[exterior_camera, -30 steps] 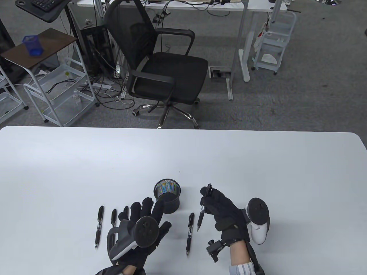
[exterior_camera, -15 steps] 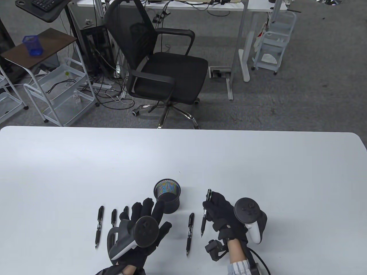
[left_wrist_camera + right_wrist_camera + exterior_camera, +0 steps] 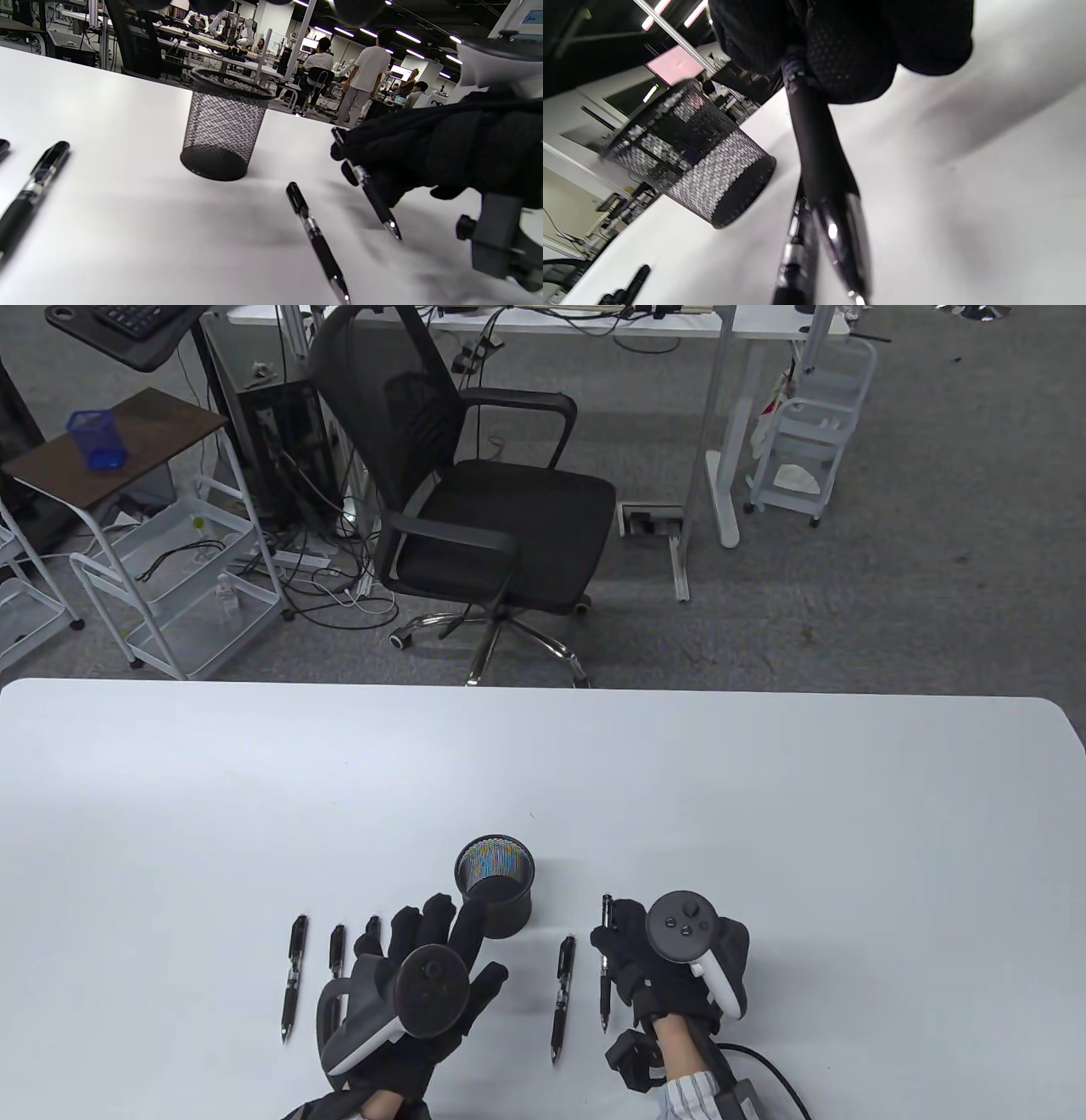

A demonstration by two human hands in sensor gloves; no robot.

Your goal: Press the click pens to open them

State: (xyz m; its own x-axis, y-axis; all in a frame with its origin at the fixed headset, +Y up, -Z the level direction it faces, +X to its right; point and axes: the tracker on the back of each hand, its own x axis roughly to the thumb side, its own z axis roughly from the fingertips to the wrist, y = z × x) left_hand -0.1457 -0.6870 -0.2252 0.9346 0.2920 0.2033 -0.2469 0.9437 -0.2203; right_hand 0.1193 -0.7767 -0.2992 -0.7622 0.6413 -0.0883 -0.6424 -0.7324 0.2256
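on white table [image 3: 764,814], pens, office behind

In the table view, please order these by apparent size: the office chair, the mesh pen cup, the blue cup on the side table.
1. Office chair
2. Mesh pen cup
3. Blue cup, though it stands farther from the camera.

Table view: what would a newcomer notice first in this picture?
Probably the right hand, which holds a black pen tip-down, just right of the black mesh cup. Then the left hand, resting spread among the pens lying on the white table.
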